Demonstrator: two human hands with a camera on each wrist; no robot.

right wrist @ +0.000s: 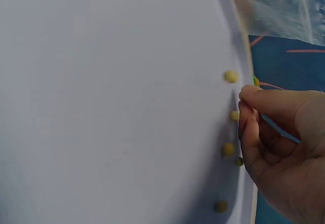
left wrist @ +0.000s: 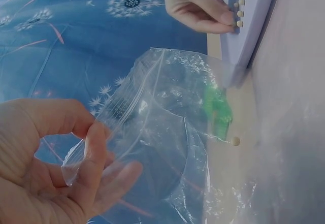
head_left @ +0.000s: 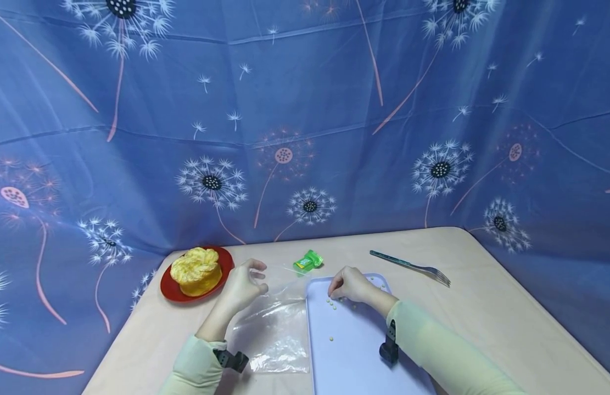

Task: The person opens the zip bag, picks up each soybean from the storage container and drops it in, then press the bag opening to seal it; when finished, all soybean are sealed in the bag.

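My left hand (head_left: pixel 241 288) pinches the zip-seal mouth of a clear plastic bag (left wrist: pixel 167 122) between thumb and fingers. In the head view the rest of the bag lies along the left side of a pale lavender tray (head_left: pixel 351 351). One small round bean (left wrist: pixel 235 141) shows against the bag. Over the tray's left far part, my right hand (head_left: pixel 353 285) has its thumb and fingertips drawn together near the rim. Several yellowish soybeans (right wrist: pixel 228 149) lie right beside those fingertips. I cannot tell whether a bean is between them.
A red plate (head_left: pixel 173 293) with a yellow bread roll (head_left: pixel 196 271) stands at the back left. Behind the bag lies a green wrapped candy (head_left: pixel 308 261). Right of the tray is a fork (head_left: pixel 413 267) with a dark handle. A blue dandelion-print cloth (head_left: pixel 305 109) hangs behind the table.
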